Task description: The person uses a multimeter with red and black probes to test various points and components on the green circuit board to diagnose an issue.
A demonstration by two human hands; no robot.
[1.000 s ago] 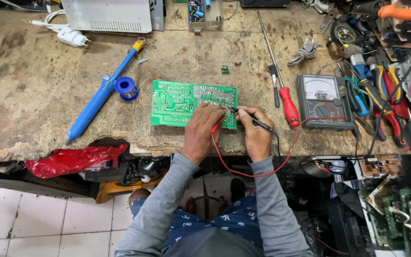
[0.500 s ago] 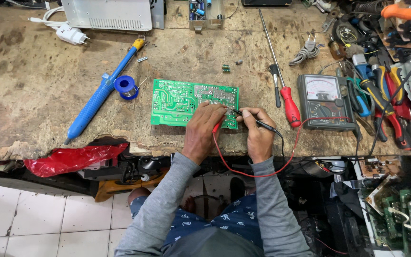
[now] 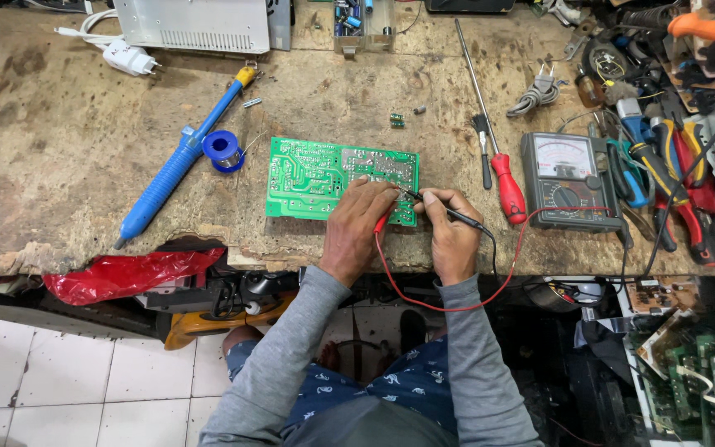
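**Bench inventory: probes on a circuit board**

Bench (image 3: 59,165): worn, stained wooden top, filling the upper half of the view.

Metal case (image 3: 192,23): grey, vented, at 11 o'clock on the bench edge.

Circuit board (image 3: 316,178): green, solder side up, flat at centre of the bench, near its front edge.

Analogue meter (image 3: 568,178): dark body, pale dial, at 3 o'clock from the board, well apart from it.

Blue tool (image 3: 179,161): long blue barrel with yellow tip, lying diagonally at 9 o'clock from the board.

Screwdriver (image 3: 490,124): red handle, long shaft, between board and meter.

Left hand (image 3: 357,219): rests on the board's lower right corner, grip closed around a red probe (image 3: 381,222).

Right hand (image 3: 450,228): just beside the left, at 3 o'clock; grip pinches a black probe (image 3: 440,209) whose tip meets the board's right edge.

Solder spool (image 3: 223,149): blue, touching the blue tool.
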